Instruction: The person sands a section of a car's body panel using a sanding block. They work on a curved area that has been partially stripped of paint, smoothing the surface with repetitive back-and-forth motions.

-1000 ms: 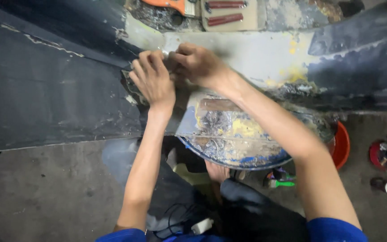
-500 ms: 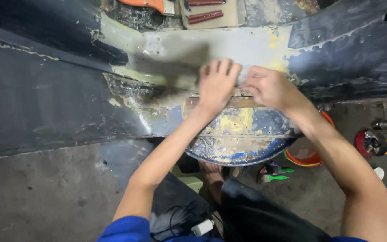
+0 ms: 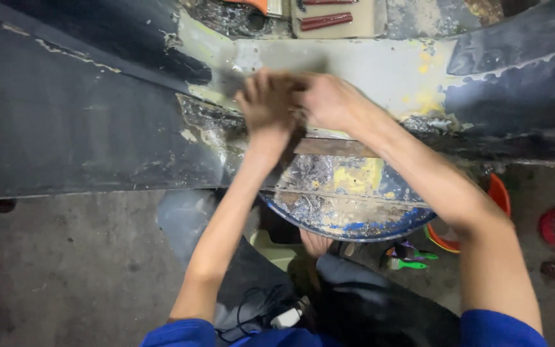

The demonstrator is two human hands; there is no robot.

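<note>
At the left of the frame the dark body panel (image 3: 65,128) runs scuffed and flaking. At centre, the left hand (image 3: 266,103) presses flat, fingers spread, beside the right hand (image 3: 329,103), curled on something I cannot make out, both bearing down on the pale filler patch (image 3: 367,71). Lower right sits a round blue lid (image 3: 354,205), crusted with putty.
</note>
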